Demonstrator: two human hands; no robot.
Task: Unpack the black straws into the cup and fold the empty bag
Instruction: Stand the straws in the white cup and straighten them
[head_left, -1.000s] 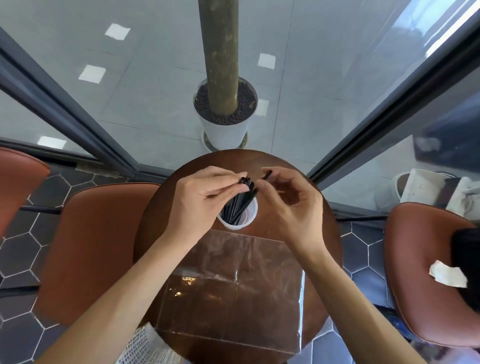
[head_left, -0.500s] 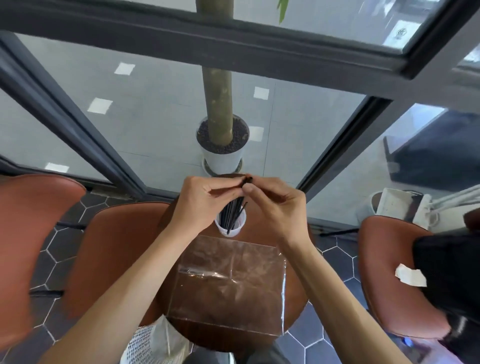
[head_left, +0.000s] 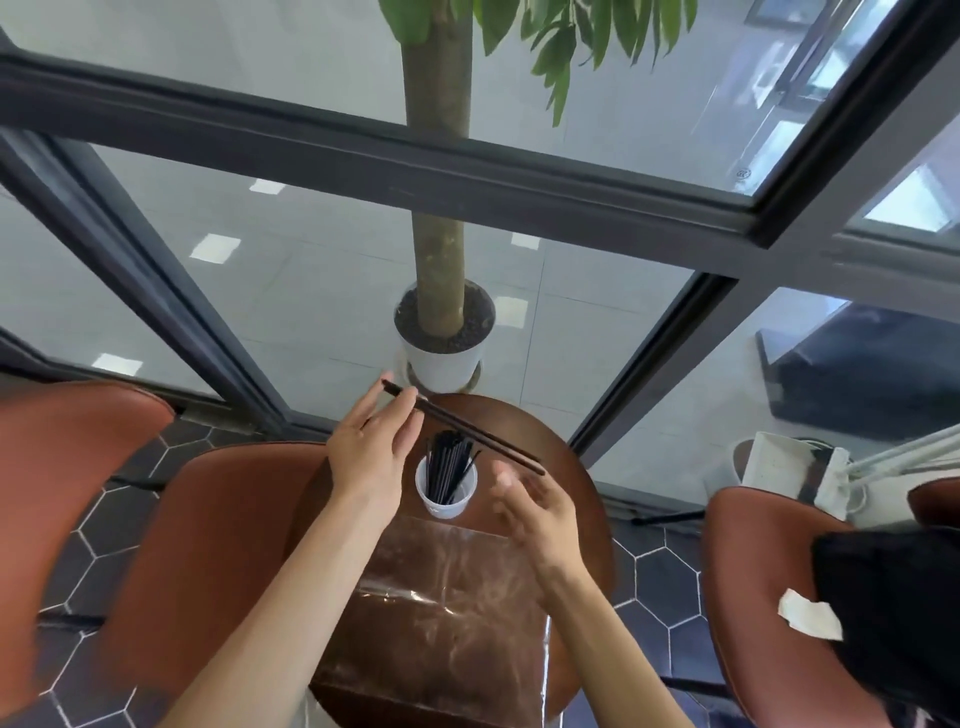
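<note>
Behind the seating, a tall dark-framed glass wall (head_left: 467, 192) fills the upper view, and through it shows a potted tree with a brown trunk in a white round pot (head_left: 441, 358). Three rust-brown leather chairs stand on the dark hexagon-tiled floor (head_left: 83, 561): one at far left (head_left: 62, 467), one just left of the table (head_left: 218, 545), one at right (head_left: 769, 597) with a crumpled white paper scrap (head_left: 808, 613) lying beside a black fabric item (head_left: 893, 613). Between them sits a small round dark wooden table (head_left: 582, 499). Flat on its near half lies the empty clear plastic bag (head_left: 452, 613), unfolded, its far edge just beside the white translucent plastic cup (head_left: 445, 493). That cup stands upright and holds a bundle of thin black straws (head_left: 448, 462) leaning at slight angles. Above the cup, the left hand (head_left: 371, 447) pinches one end of a single long black straw (head_left: 467, 431) between thumb and fingertips; the straw slants down to the right, over the cup. The right hand (head_left: 540, 509) hangs near the straw's lower end with fingers loosely spread, blurred, gripping nothing.
</note>
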